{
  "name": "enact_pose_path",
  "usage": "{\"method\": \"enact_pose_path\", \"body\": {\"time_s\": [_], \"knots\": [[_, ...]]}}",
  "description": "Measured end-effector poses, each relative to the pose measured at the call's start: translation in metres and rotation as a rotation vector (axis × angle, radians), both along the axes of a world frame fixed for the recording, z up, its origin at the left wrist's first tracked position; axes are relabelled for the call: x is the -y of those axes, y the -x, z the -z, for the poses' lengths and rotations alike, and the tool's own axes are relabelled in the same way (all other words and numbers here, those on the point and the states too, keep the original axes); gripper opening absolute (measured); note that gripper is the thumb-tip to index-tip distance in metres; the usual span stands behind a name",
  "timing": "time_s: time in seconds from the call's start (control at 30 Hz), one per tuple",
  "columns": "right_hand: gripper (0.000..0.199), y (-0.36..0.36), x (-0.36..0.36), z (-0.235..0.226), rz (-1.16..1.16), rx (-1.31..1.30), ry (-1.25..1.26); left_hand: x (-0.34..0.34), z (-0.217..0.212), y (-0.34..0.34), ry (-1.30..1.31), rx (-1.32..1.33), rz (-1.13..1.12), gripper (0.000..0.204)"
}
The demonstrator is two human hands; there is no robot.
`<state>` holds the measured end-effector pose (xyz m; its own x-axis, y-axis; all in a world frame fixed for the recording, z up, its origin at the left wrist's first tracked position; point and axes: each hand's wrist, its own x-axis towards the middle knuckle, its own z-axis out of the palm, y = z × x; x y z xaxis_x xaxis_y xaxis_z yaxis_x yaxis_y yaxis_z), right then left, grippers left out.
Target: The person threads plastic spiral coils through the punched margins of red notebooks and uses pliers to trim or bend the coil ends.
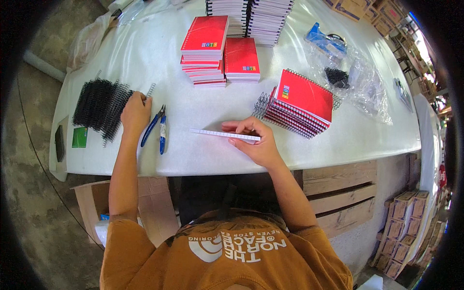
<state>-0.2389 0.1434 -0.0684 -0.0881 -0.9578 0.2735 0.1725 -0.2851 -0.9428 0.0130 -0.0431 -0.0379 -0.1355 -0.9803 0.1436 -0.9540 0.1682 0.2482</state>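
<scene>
Left hand (135, 112) outstretched, right hand (254, 141) curled

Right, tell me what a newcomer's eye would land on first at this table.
Most striking are the red notebooks: unbound stacks at the table's far middle, and a fanned, spiral-bound pile to the right. Next comes the heap of black wire spirals at the left, where the left hand grips one spiral beside blue-handled pliers. The right hand steadies a white punched pad edge-up at the near middle.

Clear plastic bags (360, 79) are seen crumpled at the table's right end — one holding black coils. Brown cartons (403, 232) are stacked on the floor, lower right.
</scene>
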Motion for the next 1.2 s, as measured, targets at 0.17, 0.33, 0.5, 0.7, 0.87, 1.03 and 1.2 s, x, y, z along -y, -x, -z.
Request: {"method": "enact_pose_path", "body": {"time_s": [0.17,0.33,0.5,0.7,0.87,1.03,1.2], "knots": [[0.032,0.006,0.001,-0.006,0.006,-0.346,-0.05,-0.051,-0.026,0.017,-0.323,-0.688,0.386,0.031],[0.031,0.002,0.002,-0.006,0.054,-0.198,-0.126,-0.079,-0.027,0.034,-0.547,-0.636,0.526,0.033],[0.03,0.001,0.003,-0.005,0.074,-0.181,-0.136,-0.075,-0.026,0.04,-0.506,-0.63,0.572,0.032],[0.03,0.003,0.001,-0.001,0.057,-0.225,-0.1,-0.067,-0.036,0.046,-0.701,-0.715,0.409,0.028],[0.03,0.002,0.0,-0.005,0.032,-0.256,-0.094,-0.059,-0.039,0.041,-0.564,-0.803,0.699,0.012],[0.031,0.002,-0.001,-0.003,0.055,-0.266,-0.095,-0.061,-0.062,0.048,-0.293,-0.115,0.893,0.019],[0.033,-0.003,-0.008,-0.003,0.074,-0.296,-0.074,-0.076,-0.064,0.052,0.087,0.054,0.975,0.023]]}}
